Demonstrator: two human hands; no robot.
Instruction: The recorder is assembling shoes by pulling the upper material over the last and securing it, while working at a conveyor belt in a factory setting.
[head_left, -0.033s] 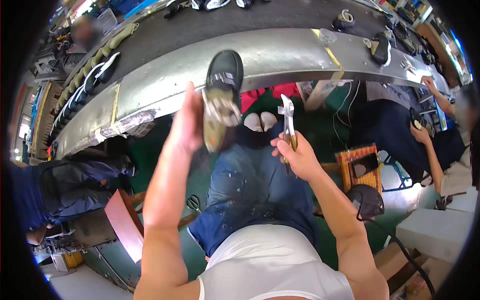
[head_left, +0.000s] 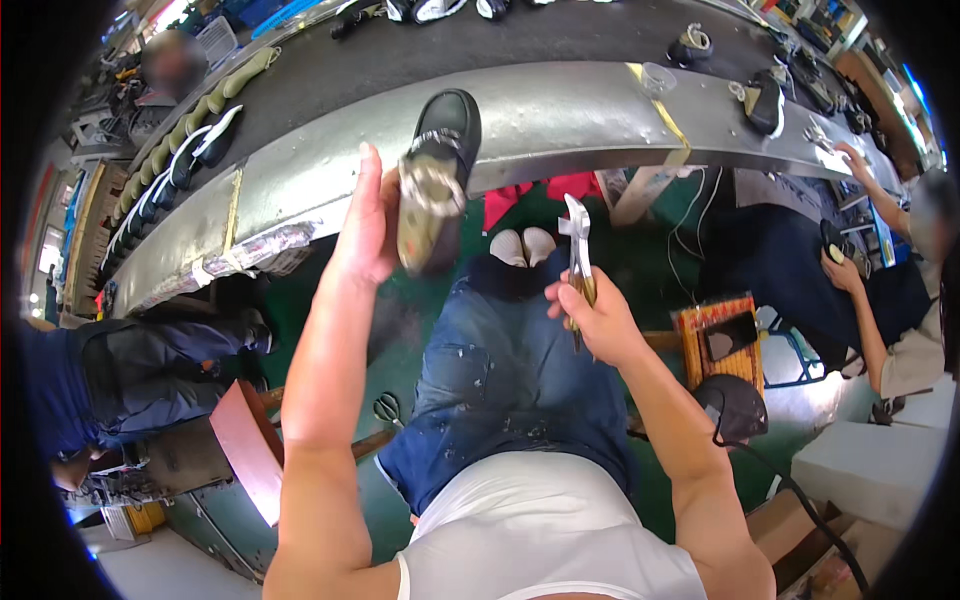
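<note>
My left hand (head_left: 374, 222) is closed on the side of a black shoe (head_left: 450, 118), its thumb pointing up and its other fingers hidden behind the shoe. An olive-green shoe last (head_left: 420, 232) fills the shoe's opening, which has a pale gathered rim. The shoe hangs toe away from me, overlapping the front edge of the metal-edged workbench (head_left: 330, 125). To the right, over my knees, my right hand (head_left: 598, 318) grips lasting pliers (head_left: 578, 240) by the handles, their metal head pointing up. Shoe and pliers are apart.
A dark conveyor-like surface (head_left: 560, 40) behind the metal edge carries shoes. Olive lasts (head_left: 235, 75) and soles (head_left: 218, 135) line the left. A co-worker's hand (head_left: 845, 268) holds a shoe at right. Scissors (head_left: 387, 407) lie low at left; a phone (head_left: 731, 336) rests on a woven seat.
My left hand and the shoe have shifted slightly up and away from me. My right hand with the pliers has moved only a little, down and right.
</note>
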